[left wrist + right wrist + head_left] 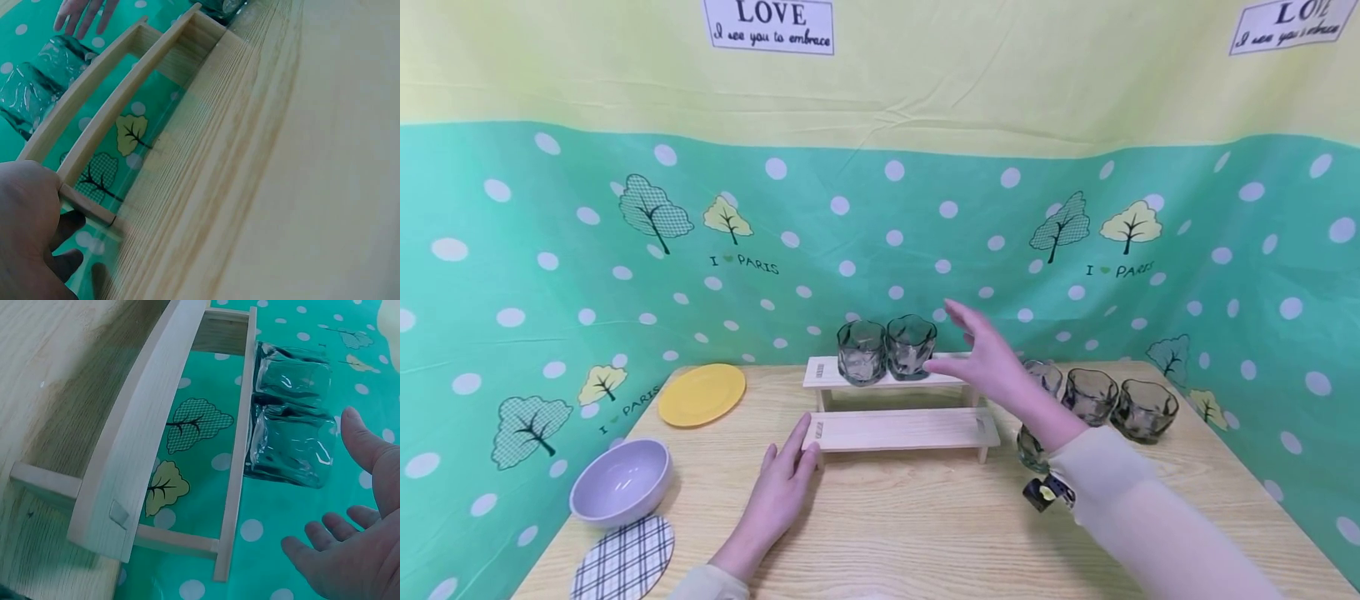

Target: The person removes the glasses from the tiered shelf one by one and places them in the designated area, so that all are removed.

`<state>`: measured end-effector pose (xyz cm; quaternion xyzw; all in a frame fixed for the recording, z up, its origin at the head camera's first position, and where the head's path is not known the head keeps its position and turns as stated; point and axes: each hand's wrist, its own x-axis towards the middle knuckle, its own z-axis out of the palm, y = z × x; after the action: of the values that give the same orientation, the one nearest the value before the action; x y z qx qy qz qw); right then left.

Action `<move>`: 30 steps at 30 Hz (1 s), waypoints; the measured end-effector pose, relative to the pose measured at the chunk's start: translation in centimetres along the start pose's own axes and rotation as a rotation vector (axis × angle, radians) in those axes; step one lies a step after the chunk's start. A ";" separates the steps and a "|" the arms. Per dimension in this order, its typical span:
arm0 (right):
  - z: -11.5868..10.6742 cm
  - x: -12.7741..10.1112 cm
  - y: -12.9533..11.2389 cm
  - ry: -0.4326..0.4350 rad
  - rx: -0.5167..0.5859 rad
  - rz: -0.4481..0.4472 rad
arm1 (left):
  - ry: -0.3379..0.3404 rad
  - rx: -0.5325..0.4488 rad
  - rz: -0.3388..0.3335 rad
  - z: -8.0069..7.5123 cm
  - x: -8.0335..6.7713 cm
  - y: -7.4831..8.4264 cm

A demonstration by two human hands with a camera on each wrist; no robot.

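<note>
A two-tier light wooden rack stands mid-table, with a lower shelf (898,430) in front of a raised back shelf (947,367). Two smoky glasses sit side by side on the back shelf, a left glass (862,354) and a right glass (912,348). My right hand (988,358) is spread just right of the right glass, thumb close to it, holding nothing. In the right wrist view a gap separates that hand (350,544) from the nearer glass (290,447). My left hand (780,483) touches the lower shelf's left end with fingers extended.
On the right stand more glasses, including a middle glass (1090,397) and an outer glass (1144,411); my right forearm partly hides others. At left lie a yellow plate (702,395), a lavender bowl (622,483) and a plaid round mat (625,560). A patterned cloth (895,208) hangs behind.
</note>
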<state>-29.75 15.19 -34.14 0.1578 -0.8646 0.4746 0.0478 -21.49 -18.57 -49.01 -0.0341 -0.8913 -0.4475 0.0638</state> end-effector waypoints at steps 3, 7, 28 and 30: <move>0.5 0.5 0.1 -0.006 0.015 0.011 | 0.000 0.000 -0.002 0.0 0.0 -0.1; 1.0 1.0 0.2 -0.012 0.026 0.008 | -0.001 0.000 0.000 0.0 0.0 -0.2; 3.4 2.8 0.2 -0.038 -0.028 0.020 | -0.004 -0.001 -0.012 0.2 0.2 -0.1; 3.5 2.9 0.2 -0.037 -0.028 0.028 | -0.002 0.000 -0.006 0.2 0.3 -0.2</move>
<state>-32.32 11.71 -35.56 0.1540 -0.8741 0.4598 0.0274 -21.81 -18.47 -49.25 -0.0317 -0.8915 -0.4478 0.0615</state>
